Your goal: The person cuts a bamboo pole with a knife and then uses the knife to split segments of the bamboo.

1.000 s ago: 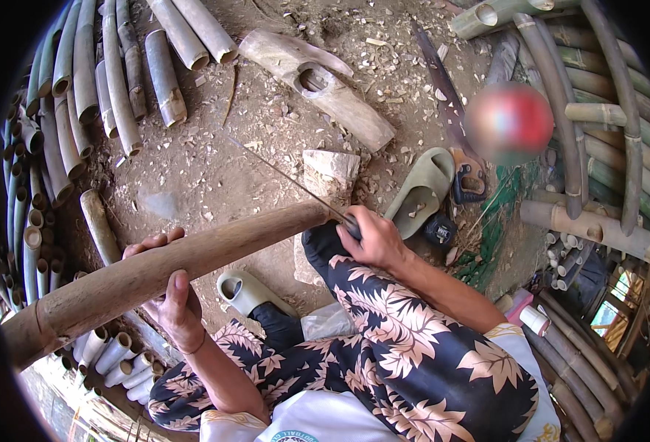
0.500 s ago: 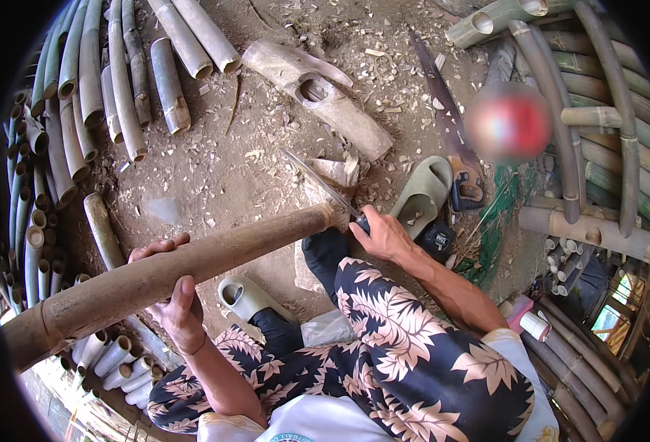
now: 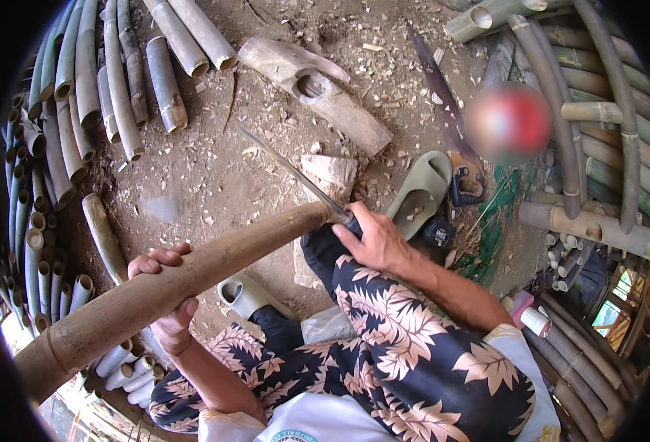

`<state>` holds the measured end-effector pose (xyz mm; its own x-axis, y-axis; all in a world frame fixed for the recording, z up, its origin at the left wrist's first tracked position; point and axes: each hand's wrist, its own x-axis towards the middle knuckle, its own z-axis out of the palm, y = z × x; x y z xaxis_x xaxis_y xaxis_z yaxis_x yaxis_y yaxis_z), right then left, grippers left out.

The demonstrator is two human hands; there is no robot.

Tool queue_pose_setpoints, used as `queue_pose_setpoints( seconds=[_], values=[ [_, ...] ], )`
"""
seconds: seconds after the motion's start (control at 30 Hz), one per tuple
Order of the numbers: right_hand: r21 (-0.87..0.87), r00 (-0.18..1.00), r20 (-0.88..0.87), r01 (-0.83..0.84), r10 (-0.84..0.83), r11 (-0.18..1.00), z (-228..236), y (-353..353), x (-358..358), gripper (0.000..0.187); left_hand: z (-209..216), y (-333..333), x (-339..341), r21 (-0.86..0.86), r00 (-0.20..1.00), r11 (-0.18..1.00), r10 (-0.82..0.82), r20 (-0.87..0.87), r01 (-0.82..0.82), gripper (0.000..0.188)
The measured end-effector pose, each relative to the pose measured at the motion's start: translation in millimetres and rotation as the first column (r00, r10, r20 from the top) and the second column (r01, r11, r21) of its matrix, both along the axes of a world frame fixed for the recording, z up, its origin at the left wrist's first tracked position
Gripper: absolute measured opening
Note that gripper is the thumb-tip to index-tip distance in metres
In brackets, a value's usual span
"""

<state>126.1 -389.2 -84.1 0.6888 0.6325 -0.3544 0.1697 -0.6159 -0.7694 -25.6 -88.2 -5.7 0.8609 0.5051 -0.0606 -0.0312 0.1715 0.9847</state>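
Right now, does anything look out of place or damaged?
A handsaw lies on the ground among wood chips, possibly a trip hazard; and the green sandal beside it sits unworn. The held bamboo looks intact.

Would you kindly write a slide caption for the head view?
Left hand grips a bamboo pole while the right hand holds a long-bladed tool at its end, above chip-strewn ground.

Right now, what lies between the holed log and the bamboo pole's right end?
The head view shows a pale wood block and the knife blade held in the right hand.
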Motion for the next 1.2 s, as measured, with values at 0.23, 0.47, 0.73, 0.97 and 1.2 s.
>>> queue_pose_setpoints(
  seconds=[0.23, 0.47, 0.73, 0.97, 1.2],
  values=[
    [-0.059, 0.99, 0.138, -0.012, 0.02, 0.998, -56.6, -25.0, -5.5, 0.035, -0.1, -2.3, 1.5, 0.038, 0.999, 0.999, -0.009, -0.035, 0.011, 0.076],
    [-0.163, 0.999, -0.001, -0.033, 0.033, 0.986, -65.5, -32.3, -21.3, 0.038, -0.1, -25.4, 26.1, -0.19, 0.893, 0.884, 0.446, 0.066, -0.427, 0.072],
    [0.495, 0.958, 0.24, 0.015, -0.153, 0.869, 11.7, 7.1, -7.2, 0.034, 2.7, -24.2, 22.4, -0.045, 0.95, 0.958, 0.287, 0.125, -0.283, 0.059],
    [-0.054, 0.999, 0.039, -0.025, 0.027, 0.998, -13.3, -8.4, -10.1, 0.034, 8.6, -27.1, 20.5, -0.028, 0.962, 0.97, 0.244, 0.126, -0.242, 0.057],
    [0.198, 0.946, 0.321, -0.019, -0.046, 0.98, -20.7, -7.0, -9.7, 0.032, 8.2, -28.2, 24.6, -0.025, 0.959, 0.966, 0.26, 0.114, -0.258, 0.057]
  ],
)
